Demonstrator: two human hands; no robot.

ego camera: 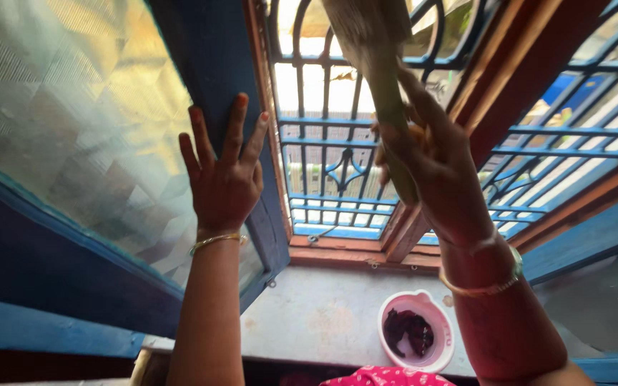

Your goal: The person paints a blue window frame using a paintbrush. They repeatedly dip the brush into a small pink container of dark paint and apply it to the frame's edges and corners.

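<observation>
My left hand [224, 177] is flat, fingers spread, pressed against the blue wooden frame of an opened window shutter [212, 64] with patterned frosted glass [73, 121]. My right hand [430, 168] is raised and closed around the green handle of a broom [389, 107], whose pale bristle head [363, 28] points up toward the top of the window. Behind both hands is a blue metal window grille [330, 171] set in a reddish wooden frame. Both wrists wear gold bangles.
A grey stone sill [316, 314] lies below the window. On it stands a small pink-and-white tub [443, 336] holding a dark cloth. A second blue-framed shutter [595, 243] stands open at the right. Pink patterned fabric shows at the bottom edge.
</observation>
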